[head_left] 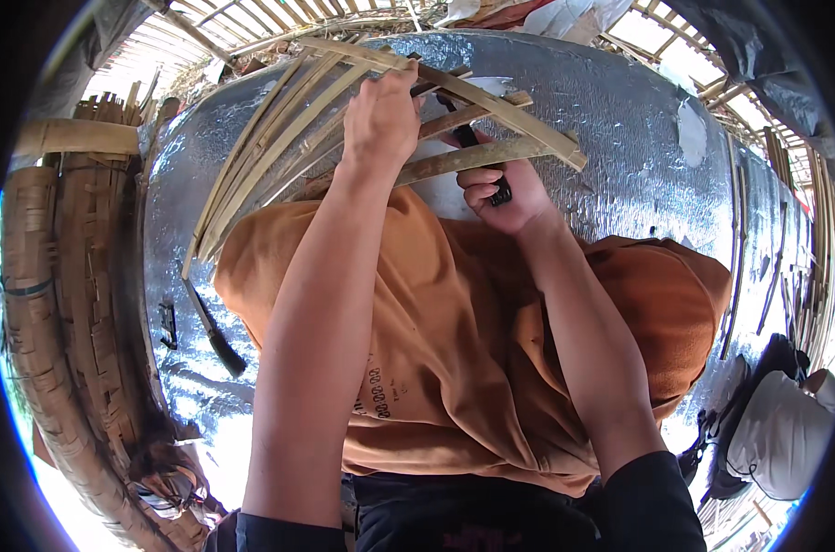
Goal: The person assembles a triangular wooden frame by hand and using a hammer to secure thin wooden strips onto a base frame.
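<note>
My orange cloth (454, 350) is lying draped over my lap, soft and creased, nearest to me, and both my forearms are reaching out over it. My right hand (507, 193) is curling tight, fingers (477, 189) clamped together around the black handle of a knife (480, 158), whose dark blade is pointing up and away against a split bamboo stick (477, 156). My left hand (380, 120) is sitting a little farther out, fingers closed down over a bundle of bamboo strips (270, 147) where they cross the stick (I cannot tell how the thumb is lying, since the back of the hand is hiding it). The strips are long, thin and flat, pale yellow-green, fanning down to my left and bending slightly under their own length. Beneath them a silver foil mat (620, 120) is spreading out, crinkled and shiny. On it, to my left, a second knife (213, 331) with a dark handle is lying loose. Farther left, a woven bamboo panel (63, 276) is standing, rough and brown.
</note>
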`<action>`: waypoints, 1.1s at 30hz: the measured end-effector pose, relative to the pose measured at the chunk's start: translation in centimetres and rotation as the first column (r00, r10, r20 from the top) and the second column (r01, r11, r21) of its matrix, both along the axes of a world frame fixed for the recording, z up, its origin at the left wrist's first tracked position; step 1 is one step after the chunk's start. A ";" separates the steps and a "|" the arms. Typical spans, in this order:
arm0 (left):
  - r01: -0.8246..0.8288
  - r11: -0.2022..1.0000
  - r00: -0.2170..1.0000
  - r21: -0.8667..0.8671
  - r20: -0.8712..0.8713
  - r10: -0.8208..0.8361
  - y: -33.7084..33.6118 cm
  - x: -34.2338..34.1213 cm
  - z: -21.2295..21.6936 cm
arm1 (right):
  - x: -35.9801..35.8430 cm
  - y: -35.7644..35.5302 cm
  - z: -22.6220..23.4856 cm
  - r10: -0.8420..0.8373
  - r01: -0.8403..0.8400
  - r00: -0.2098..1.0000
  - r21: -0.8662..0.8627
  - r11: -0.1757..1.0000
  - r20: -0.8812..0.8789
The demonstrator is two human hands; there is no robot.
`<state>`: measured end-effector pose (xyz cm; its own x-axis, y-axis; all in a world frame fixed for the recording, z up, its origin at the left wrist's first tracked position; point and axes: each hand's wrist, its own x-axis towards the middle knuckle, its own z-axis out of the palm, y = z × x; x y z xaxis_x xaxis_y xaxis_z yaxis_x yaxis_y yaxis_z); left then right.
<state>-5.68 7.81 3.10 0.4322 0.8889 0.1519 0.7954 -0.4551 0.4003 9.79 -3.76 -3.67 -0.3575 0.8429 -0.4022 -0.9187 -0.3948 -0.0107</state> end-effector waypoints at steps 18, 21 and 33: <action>-0.020 0.997 1.000 -0.073 0.011 0.021 0.1 0.3 0.2 | 0.2 0.0 -0.4 0.102 -0.080 0.975 0.114 0.990 -0.199; -0.014 0.999 0.999 -0.051 0.046 0.016 0.1 0.3 0.1 | 0.0 0.0 -0.3 0.040 -0.042 0.996 -0.021 0.999 -0.080; -0.052 0.989 0.999 -0.139 -0.003 0.052 -0.3 0.6 1.1 | -0.2 -0.1 -0.7 0.045 -0.047 0.998 -0.046 0.998 -0.032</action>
